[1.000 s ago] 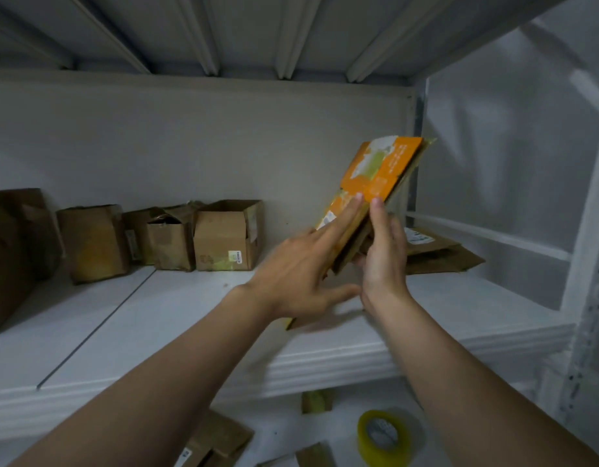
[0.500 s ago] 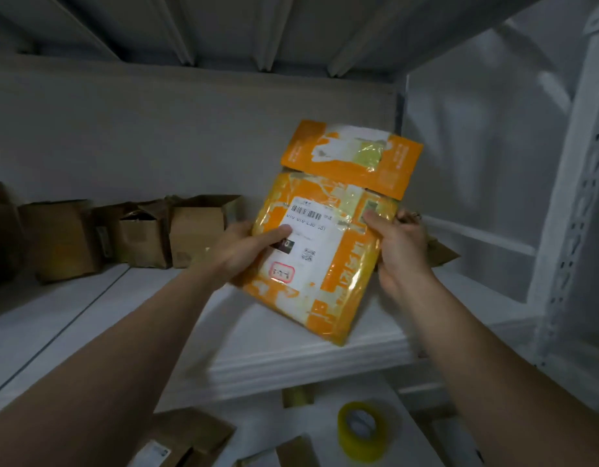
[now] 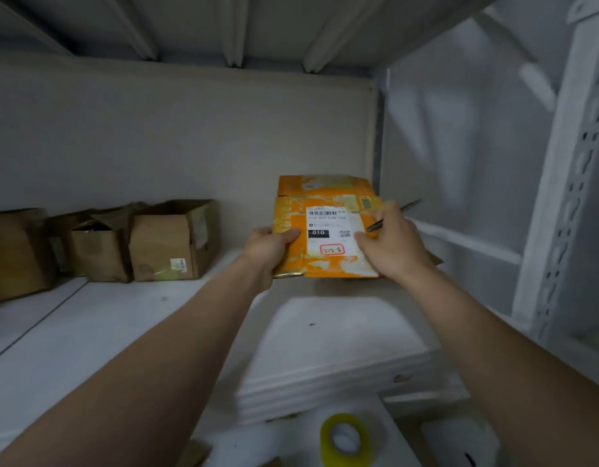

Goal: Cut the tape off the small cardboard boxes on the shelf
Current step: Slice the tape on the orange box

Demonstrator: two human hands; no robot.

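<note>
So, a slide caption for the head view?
The left hand and right hand, gripping a thin tool, hold an orange box.

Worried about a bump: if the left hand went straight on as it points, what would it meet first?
The left hand grips the orange box; pushed on, box and hand would likely reach the back wall, though depth is unclear.

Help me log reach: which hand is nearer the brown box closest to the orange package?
Left. The left hand grips the left edge of the orange package, toward the brown box; the right hand, holding a thin tool, is at its right edge.
</note>
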